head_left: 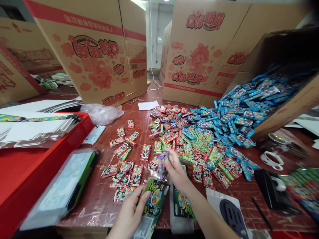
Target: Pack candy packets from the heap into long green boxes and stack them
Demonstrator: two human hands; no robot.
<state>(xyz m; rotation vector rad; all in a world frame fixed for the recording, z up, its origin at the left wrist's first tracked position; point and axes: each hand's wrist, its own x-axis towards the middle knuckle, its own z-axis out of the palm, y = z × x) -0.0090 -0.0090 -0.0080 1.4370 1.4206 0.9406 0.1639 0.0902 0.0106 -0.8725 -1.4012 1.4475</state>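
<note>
My left hand (136, 207) is closed on a dark green printed pouch (157, 202), its thumb lying across the front. Just above the pouch's upper edge, my right hand (175, 169) pinches a small purple candy packet (163, 162), slightly blurred. Whether the packet touches the pouch's mouth I cannot tell. Under my right forearm lies a stack of similar pouches (183, 202) with clear plastic around it. Loose red candy packets (122, 176) are scattered left of my hands. Beyond my right hand a large heap of blue packets (229, 119) meets green packets (201, 141) and more red ones.
An open carton (289, 103) spills blue packets at right. Tall cartons (99, 59) stand behind. At left are a red tray (50, 159) with white sheets, a phone (94, 134) and a plastic-wrapped bundle (67, 179). A white cup (271, 161) and a black tape dispenser (274, 192) are at right.
</note>
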